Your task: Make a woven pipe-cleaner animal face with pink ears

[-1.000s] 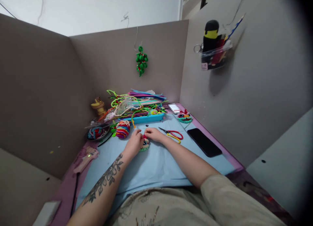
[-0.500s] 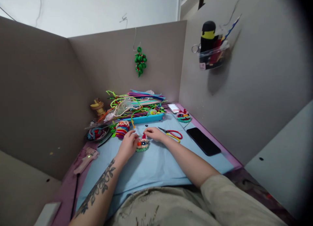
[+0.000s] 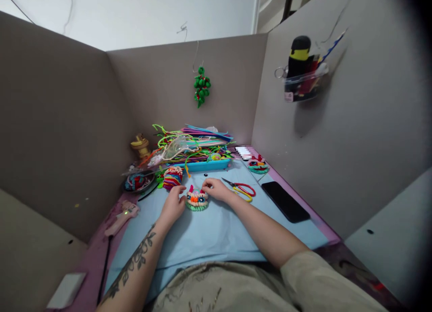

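A small fuzzy pipe-cleaner face (image 3: 197,200) lies on the blue cloth, with pale rows, an orange middle, dark round eyes, a mint-green lower edge and red upright tips. Beside its left edge is my left hand (image 3: 174,205), thumb and fingers apart, holding nothing I can see. My right hand (image 3: 216,189) pinches the red tip at the face's upper right; its fingertips partly cover that tip. Just behind my left hand sits a striped, multicoloured pipe-cleaner bundle (image 3: 172,178). Scissors (image 3: 243,190) with red and yellow handles lie right of my right hand.
A blue tray (image 3: 216,164) heaped with pipe cleaners stands at the back. On the right are a black phone (image 3: 285,202) and a similar fuzzy face (image 3: 258,166). A pink glue gun (image 3: 121,220) and a dark bowl (image 3: 148,184) sit left. Grey partitions (image 3: 229,73) enclose the table.
My left hand has drawn back left from the face, uncovering its left eye and left red tip. My right hand stays at the right tip. The whole view has shifted slightly.
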Motion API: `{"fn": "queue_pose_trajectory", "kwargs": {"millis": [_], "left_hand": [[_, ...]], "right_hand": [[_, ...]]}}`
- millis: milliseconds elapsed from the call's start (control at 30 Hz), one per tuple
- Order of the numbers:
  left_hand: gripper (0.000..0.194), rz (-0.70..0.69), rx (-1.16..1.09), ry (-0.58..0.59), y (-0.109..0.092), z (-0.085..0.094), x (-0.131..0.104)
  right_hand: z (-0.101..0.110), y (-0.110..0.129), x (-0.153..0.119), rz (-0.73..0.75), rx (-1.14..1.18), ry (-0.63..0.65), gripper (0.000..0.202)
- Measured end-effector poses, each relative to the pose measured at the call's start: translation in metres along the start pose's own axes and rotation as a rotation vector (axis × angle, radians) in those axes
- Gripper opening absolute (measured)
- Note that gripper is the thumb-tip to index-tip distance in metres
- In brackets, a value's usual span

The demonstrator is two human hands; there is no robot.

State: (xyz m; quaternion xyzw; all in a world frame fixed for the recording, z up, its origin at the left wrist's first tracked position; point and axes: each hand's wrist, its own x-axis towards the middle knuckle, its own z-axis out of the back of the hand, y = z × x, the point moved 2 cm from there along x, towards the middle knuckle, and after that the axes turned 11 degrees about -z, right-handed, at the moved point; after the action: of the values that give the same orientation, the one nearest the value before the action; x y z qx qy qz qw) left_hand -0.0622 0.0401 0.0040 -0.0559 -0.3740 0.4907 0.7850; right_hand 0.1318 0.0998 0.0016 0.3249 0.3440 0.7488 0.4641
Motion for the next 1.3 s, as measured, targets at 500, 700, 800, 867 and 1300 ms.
{"fn": "queue_pose_trajectory", "kwargs": {"millis": [500, 700, 800, 867, 1300], "left_hand": [[0.043, 0.205, -0.287, 0.062, 0.008, -0.009, -0.008], [0.031, 0.214, -0.173, -0.019, 0.012, 0.0, -0.005], [0.04, 0.088, -0.212, 0.012, 0.007, 0.003, 0.002], [0.046, 0.0, -0.258, 0.057, 0.004, 0.002, 0.006], [0.039, 0.2, -0.473, 0.004, 0.013, -0.007, 0.005]], "right_hand": [[-0.005, 0.0, -0.022, -0.176, 0.054, 0.159, 0.077], [-0.006, -0.007, -0.015, -0.136, 0.134, 0.108, 0.06], [-0.003, -0.002, -0.016, -0.051, 0.134, 0.117, 0.059], [-0.003, 0.001, -0.017, -0.006, 0.105, 0.153, 0.063], [-0.011, -0.001, -0.018, 0.037, 0.043, 0.103, 0.06]]}}
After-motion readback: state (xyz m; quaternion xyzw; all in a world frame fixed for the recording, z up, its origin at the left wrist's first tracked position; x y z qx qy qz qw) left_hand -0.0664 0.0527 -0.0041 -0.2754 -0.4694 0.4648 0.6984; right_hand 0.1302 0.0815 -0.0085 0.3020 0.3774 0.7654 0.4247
